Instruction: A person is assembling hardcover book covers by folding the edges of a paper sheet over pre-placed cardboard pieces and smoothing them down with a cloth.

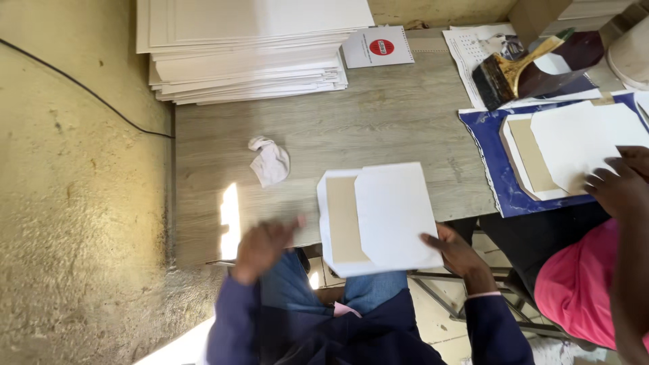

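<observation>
The right hand (458,253) rests on the near right corner of a white envelope blank (378,217), fingers laid flat on the paper and thumb tucked at its edge — a pressing hold rather than a pinch, which seems meant to keep the sheet from sliding off the wooden table (378,122), since its near end hangs past the table edge over the person's lap. The blank lies partly folded: a white flap is turned over to the right, and a tan inner strip shows on the side away from that hand.

The left hand (262,249) is blurred, raised just off the table to the left of the blank and not touching it; its fingers look loosely curled, but whether it holds anything I cannot tell. A crumpled white cloth (270,161) lies on the table beyond that hand — close enough to be picked up easily. Farther out sits a tall stack of flat white sheets (250,51).

To the right of the right hand, well apart, a co-worker's hand (618,186) presses on another folded blank on a blue sheet (493,162), with a wide brush (510,71) lying beyond it.
</observation>
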